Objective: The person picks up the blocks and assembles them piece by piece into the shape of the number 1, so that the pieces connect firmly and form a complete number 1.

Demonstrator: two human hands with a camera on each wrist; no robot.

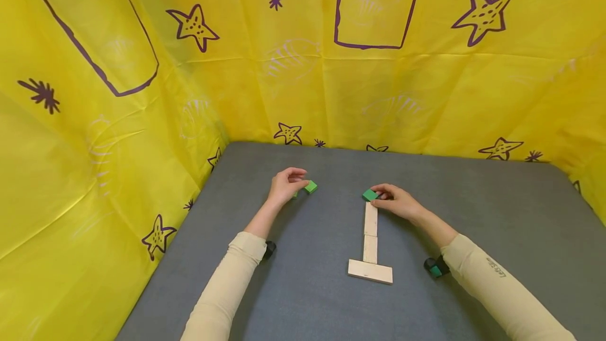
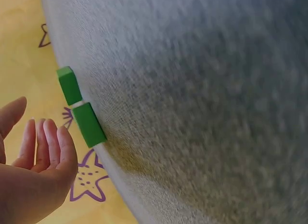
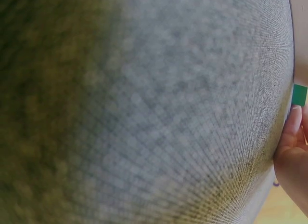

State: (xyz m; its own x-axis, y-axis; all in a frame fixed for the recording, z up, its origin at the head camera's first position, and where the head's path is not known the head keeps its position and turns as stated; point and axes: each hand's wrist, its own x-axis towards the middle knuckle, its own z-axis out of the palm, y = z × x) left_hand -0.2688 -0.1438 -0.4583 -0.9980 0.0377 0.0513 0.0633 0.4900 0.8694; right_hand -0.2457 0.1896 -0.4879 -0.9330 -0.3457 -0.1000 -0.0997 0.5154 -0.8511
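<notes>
My right hand (image 1: pixel 399 201) pinches a dark green block (image 1: pixel 370 195) at the far end of a line of pale wooden blocks. That line has an upper wooden block (image 1: pixel 371 219), a lower one (image 1: pixel 370 249) and a crosswise wooden block (image 1: pixel 370 271) at its near end. In the right wrist view, the green block (image 3: pixel 299 95) shows at the fingertips. My left hand (image 1: pixel 284 187) is beside a light green block (image 1: pixel 311 187), with a second green block (image 1: pixel 295 194) partly hidden by it. The left wrist view shows its loosely bent fingers apart from both blocks, holding nothing.
A grey tabletop (image 1: pixel 303 288) lies under everything. Yellow cloth (image 1: pixel 322 88) with purple starfish drawings hangs behind it and along its left side. Dark wrist devices are on the left wrist (image 1: pixel 269 250) and the right wrist (image 1: pixel 436 267).
</notes>
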